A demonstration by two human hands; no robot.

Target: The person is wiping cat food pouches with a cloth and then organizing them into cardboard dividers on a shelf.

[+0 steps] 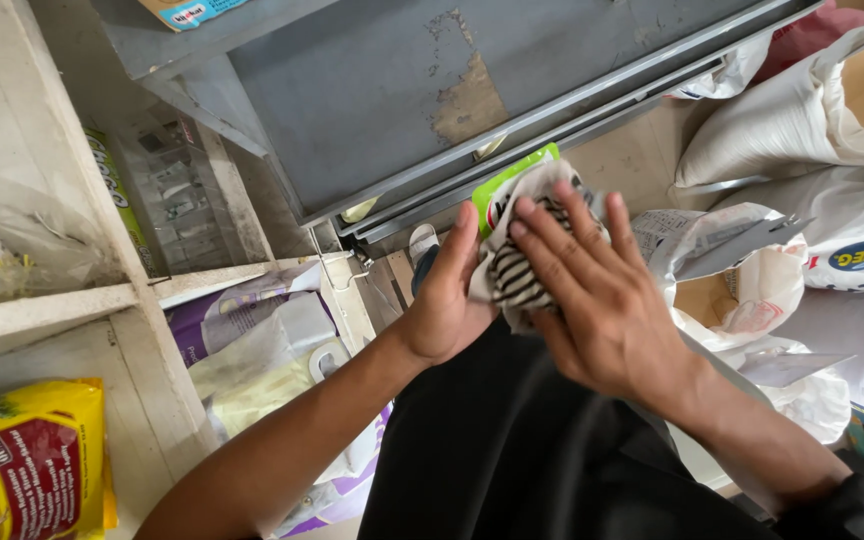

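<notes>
Two bare hands are meeting in front of the person's dark clothing [492, 450], pressing a striped black-and-white cloth [517, 275] between them. The left hand [447, 300] is cupping the cloth's near edge with its thumb raised, while the right hand [602, 300] is lying flat over it, fingers spread. A green packet [507, 185] is showing just behind the cloth, mostly covered. To the left, wooden shelf compartments [62, 310] are holding a yellow-and-red packet [32, 460], cut off by the frame's edge, and a clear plastic bag [22, 240] whose contents are hard to make out. To the right, open white sacks [802, 120] are standing, one with a metal scoop [742, 245] resting in it. Farther off, a grey metal cabinet [402, 90] is filling the upper view.
</notes>
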